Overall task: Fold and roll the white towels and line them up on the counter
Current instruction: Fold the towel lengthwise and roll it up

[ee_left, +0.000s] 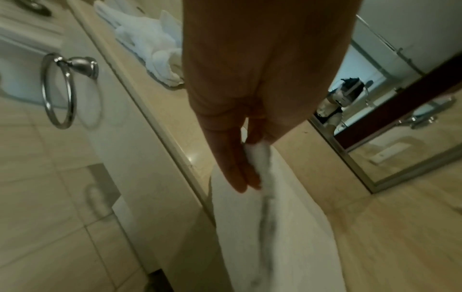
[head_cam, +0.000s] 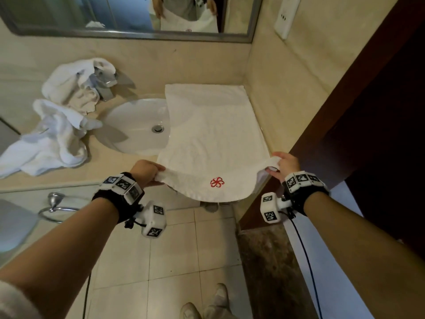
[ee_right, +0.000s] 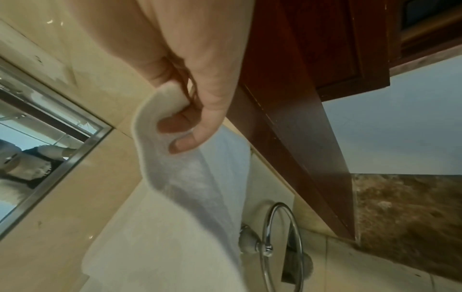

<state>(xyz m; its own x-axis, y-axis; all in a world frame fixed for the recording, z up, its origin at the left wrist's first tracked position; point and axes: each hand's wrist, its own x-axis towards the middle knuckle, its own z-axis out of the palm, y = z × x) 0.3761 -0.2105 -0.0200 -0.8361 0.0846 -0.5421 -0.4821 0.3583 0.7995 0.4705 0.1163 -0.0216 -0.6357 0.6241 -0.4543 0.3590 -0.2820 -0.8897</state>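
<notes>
A white towel (head_cam: pixel 211 132) with a red flower emblem lies spread on the right part of the beige counter (head_cam: pixel 108 166), its left side over the sink's right rim and its near edge hanging past the counter front. My left hand (head_cam: pixel 149 171) pinches the towel's near left corner (ee_left: pixel 257 158). At the near right corner (ee_right: pixel 160 122), my right hand (head_cam: pixel 282 164) grips the cloth, thumb and fingers curled round the folded edge. Two crumpled white towels (head_cam: pixel 57 125) lie heaped on the counter's left side.
The white sink (head_cam: pixel 138 125) with its drain sits in the counter's middle, a chrome tap (head_cam: pixel 105 86) partly under the heap. A mirror (head_cam: pixel 128 14) runs along the back wall. A chrome towel ring (head_cam: pixel 55 206) hangs below the counter front. A dark wooden door frame (head_cam: pixel 345 111) stands right.
</notes>
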